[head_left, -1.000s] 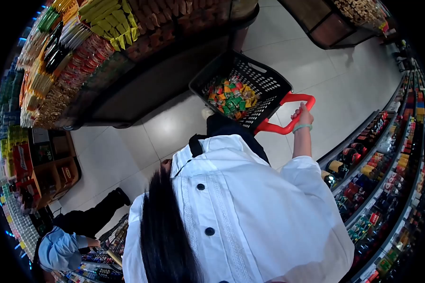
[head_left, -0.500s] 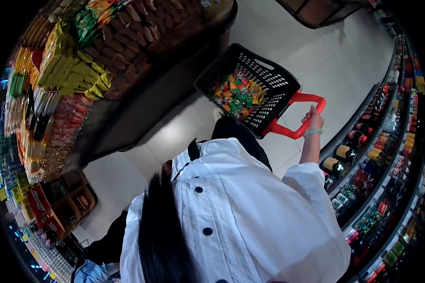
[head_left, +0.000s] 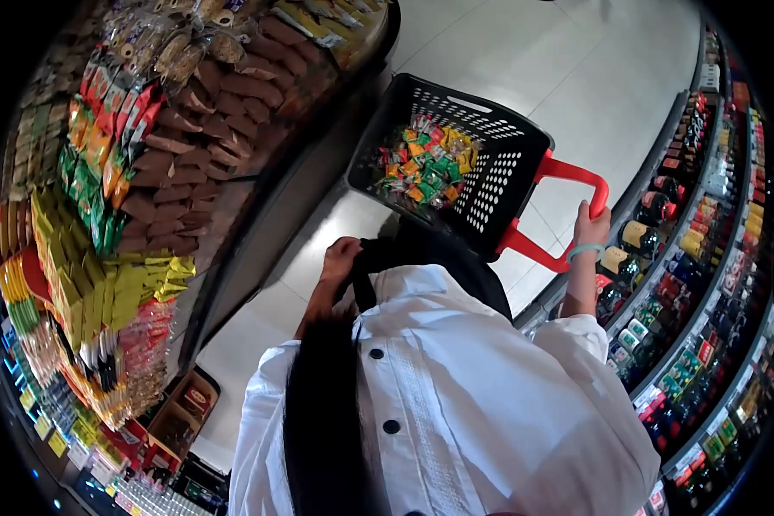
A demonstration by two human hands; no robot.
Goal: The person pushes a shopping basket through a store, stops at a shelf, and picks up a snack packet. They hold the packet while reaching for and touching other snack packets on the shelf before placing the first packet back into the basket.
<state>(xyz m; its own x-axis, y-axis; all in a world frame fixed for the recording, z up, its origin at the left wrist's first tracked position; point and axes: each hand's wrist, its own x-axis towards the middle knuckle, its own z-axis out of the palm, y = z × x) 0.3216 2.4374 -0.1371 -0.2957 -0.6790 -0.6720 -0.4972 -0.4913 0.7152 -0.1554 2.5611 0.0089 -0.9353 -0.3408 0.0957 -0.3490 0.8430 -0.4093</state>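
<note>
My right hand point(head_left: 591, 225) is wrapped round the red handle point(head_left: 573, 174) of a black shopping basket point(head_left: 499, 193). A light green band circles that wrist. Small packets point(head_left: 430, 165) in green, orange, yellow and red lie in the basket's far end. My left hand point(head_left: 342, 255) is raised in front of my body with its fingers curled, beside a black strap point(head_left: 364, 288); whether it holds anything is too small to make out.
On the left, a display counter carries brown packets point(head_left: 176, 181), yellow packets point(head_left: 86, 279) and other snacks. Shelves of bottles point(head_left: 641, 234) curve along the right. A wooden crate point(head_left: 183, 411) stands at the lower left. Pale floor tiles point(head_left: 619, 112) run ahead.
My left hand has come into view in front of my body. The snack counter and shelves have shifted in view, with the brown packets now lower. My right hand still grips the handle.
</note>
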